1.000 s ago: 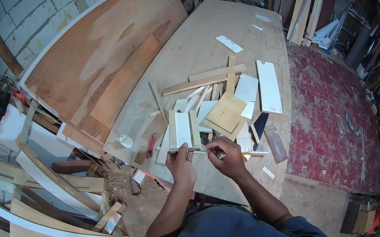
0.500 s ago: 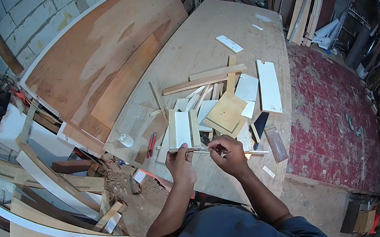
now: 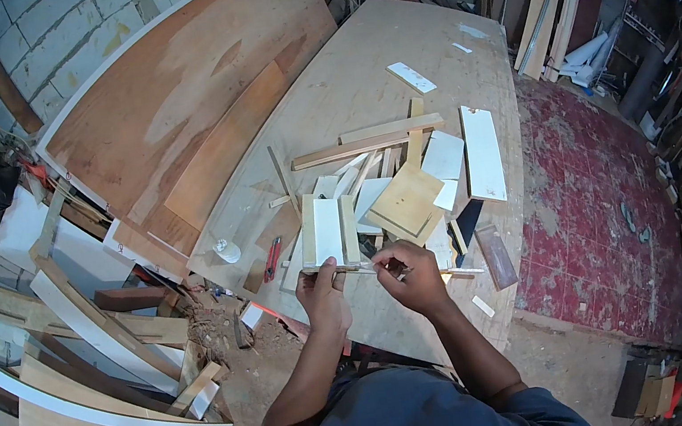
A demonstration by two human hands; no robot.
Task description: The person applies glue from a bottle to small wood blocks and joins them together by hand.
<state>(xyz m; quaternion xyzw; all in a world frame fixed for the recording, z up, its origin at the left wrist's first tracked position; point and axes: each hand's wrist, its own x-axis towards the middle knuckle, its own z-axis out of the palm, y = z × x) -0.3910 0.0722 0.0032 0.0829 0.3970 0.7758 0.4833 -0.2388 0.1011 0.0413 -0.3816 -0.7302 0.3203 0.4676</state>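
Observation:
My left hand (image 3: pixel 324 297) is closed on the near end of a wooden piece (image 3: pixel 327 231) with a white middle strip and a pale wood strip along each side. The thumb presses on its near edge. My right hand (image 3: pixel 410 274) is beside it, fingers pinched on a thin, light strip (image 3: pixel 359 268) that runs to the piece's near edge. What kind of strip it is I cannot make out. Just past my hands lies a pile of offcuts, with a square yellowish wooden panel (image 3: pixel 404 201) on top.
A red utility knife (image 3: pixel 273 259) and a small white container (image 3: pixel 226 251) lie on the worktable (image 3: pixel 345 77) to the left. A white board (image 3: pixel 483 155) and a brown block (image 3: pixel 496 257) are on the right. Large plywood sheets (image 3: pixel 186 94) lean at the left; scrap wood (image 3: pixel 97 317) crowds the floor.
Almost nothing differs. My right hand has shifted very slightly, still pinching the thin strip, while my left hand keeps its hold on the wooden piece.

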